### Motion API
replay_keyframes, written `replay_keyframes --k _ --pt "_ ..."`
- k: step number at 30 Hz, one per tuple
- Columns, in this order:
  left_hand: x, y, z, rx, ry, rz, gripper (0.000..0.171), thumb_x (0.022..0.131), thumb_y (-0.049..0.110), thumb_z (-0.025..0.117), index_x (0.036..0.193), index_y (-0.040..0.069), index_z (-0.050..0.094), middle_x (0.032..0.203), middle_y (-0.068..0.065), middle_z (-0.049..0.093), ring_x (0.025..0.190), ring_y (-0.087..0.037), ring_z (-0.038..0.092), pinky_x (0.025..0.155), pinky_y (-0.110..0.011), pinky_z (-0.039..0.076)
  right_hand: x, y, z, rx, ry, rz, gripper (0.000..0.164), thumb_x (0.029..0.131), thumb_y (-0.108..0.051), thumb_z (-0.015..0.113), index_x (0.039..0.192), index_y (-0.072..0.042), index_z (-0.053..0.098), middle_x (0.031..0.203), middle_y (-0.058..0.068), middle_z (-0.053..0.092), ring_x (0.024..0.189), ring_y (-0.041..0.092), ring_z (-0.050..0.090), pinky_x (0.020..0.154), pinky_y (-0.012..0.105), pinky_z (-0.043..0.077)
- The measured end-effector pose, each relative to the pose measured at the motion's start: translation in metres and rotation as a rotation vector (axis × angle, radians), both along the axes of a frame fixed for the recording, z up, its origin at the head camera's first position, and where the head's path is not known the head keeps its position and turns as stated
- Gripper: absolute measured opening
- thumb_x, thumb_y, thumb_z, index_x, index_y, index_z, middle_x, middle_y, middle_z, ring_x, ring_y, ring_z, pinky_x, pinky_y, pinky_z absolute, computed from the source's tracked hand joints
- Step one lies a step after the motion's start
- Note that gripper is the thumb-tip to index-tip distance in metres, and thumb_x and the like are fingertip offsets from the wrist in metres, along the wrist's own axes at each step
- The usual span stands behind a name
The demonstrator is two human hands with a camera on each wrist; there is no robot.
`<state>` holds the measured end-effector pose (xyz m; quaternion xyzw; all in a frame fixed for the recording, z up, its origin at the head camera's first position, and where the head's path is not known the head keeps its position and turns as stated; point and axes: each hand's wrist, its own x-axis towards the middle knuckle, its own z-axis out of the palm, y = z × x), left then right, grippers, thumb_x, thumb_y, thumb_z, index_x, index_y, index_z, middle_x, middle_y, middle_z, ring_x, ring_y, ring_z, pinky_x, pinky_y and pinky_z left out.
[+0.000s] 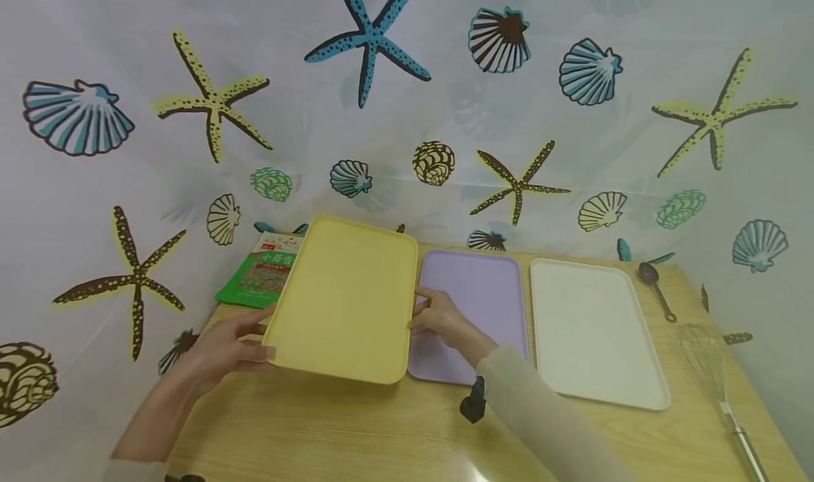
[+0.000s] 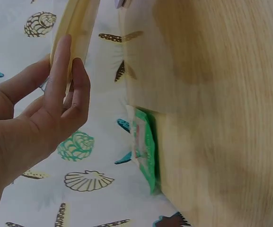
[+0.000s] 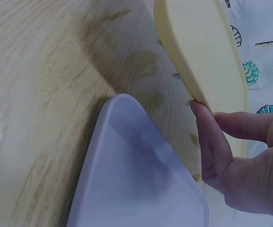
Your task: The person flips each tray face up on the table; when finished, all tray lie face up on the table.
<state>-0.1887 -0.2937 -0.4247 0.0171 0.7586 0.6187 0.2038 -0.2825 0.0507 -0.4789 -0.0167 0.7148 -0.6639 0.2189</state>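
A yellow tray (image 1: pixel 346 298) is held up off the table between both hands, tilted with its inner face towards the head camera. My left hand (image 1: pixel 222 348) grips its left edge, thumb on one side and fingers on the other. On the opposite edge, my right hand (image 1: pixel 439 317) pinches the rim between thumb and fingers, as the right wrist view also shows. A purple tray (image 1: pixel 473 284) lies flat on the table, partly behind the right hand and forearm. Right of it lies a white tray (image 1: pixel 591 326).
Behind the yellow tray's left side, a green packet (image 1: pixel 261 277) is partly hidden. A dark spoon (image 1: pixel 658 291) and a wire whisk (image 1: pixel 715 376) lie on the wooden table (image 1: pixel 305 425) near its right edge. A cloth with starfish and shell prints (image 1: pixel 407 121) hangs behind.
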Motion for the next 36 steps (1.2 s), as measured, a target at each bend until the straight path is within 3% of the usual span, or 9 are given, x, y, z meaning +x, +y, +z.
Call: replay_keyframes --k 5,12,20,26,28,33,36 --pt "-0.010 -0.006 -0.017 0.020 -0.039 0.010 0.073 0.094 -0.002 0.053 0.153 0.000 0.011 0.145 -0.036 0.013 0.108 -0.030 0.056 0.088 -0.049 0.053 -0.001 -0.002 0.000 0.012 -0.013 -0.016 0.080 0.075 0.025 0.059 0.147 0.004 0.032 0.098 0.018 0.051 0.066 0.023 0.061 0.079 0.052 0.055" --pt "-0.022 -0.007 -0.034 -0.021 -0.070 0.043 0.061 0.096 -0.005 0.042 0.150 -0.006 0.016 0.131 -0.031 0.029 0.095 -0.023 0.062 0.086 -0.051 0.053 -0.007 -0.006 -0.006 0.033 -0.008 -0.018 0.078 0.075 0.025 0.059 0.146 0.005 0.033 0.095 0.018 0.054 0.067 0.020 0.064 0.077 0.050 0.056" --pt "-0.034 -0.008 -0.041 -0.112 -0.096 0.046 0.064 0.092 -0.008 0.043 0.149 -0.009 0.015 0.131 -0.039 0.035 0.094 -0.027 0.064 0.082 -0.050 0.055 -0.011 -0.014 -0.012 0.058 -0.016 -0.025 0.075 0.075 0.024 0.057 0.145 0.006 0.034 0.096 0.025 0.061 0.073 0.029 0.069 0.070 0.044 0.059" --pt "-0.047 -0.008 -0.045 -0.167 -0.134 0.047 0.064 0.092 -0.010 0.043 0.149 -0.010 0.014 0.135 -0.040 0.028 0.109 -0.039 0.052 0.082 -0.049 0.055 -0.010 -0.018 -0.005 0.049 -0.051 -0.051 0.073 0.076 0.026 0.052 0.145 0.007 0.034 0.104 0.030 0.063 0.082 0.036 0.069 0.075 0.048 0.057" --pt "-0.048 -0.009 -0.047 -0.182 -0.137 0.055 0.064 0.091 -0.011 0.043 0.148 -0.010 0.015 0.134 -0.040 0.027 0.110 -0.040 0.049 0.082 -0.048 0.056 -0.012 -0.020 -0.004 0.059 -0.055 -0.059 0.074 0.076 0.026 0.052 0.144 0.007 0.035 0.104 0.031 0.063 0.081 0.035 0.068 0.072 0.046 0.058" --pt "-0.048 -0.009 -0.051 -0.214 -0.123 0.070 0.063 0.089 -0.013 0.044 0.146 -0.014 0.018 0.129 -0.041 0.031 0.097 -0.032 0.057 0.079 -0.047 0.057 -0.016 -0.026 -0.006 0.100 -0.048 -0.072 0.074 0.075 0.026 0.053 0.144 0.008 0.034 0.102 0.030 0.065 0.080 0.036 0.069 0.064 0.041 0.059" --pt "-0.049 -0.008 -0.052 -0.237 -0.115 0.069 0.062 0.088 -0.014 0.044 0.145 -0.016 0.019 0.130 -0.044 0.032 0.099 -0.035 0.058 0.077 -0.047 0.057 -0.017 -0.028 -0.006 0.100 -0.041 -0.080 0.073 0.074 0.026 0.052 0.143 0.010 0.034 0.103 0.030 0.064 0.080 0.036 0.069 0.063 0.040 0.059"
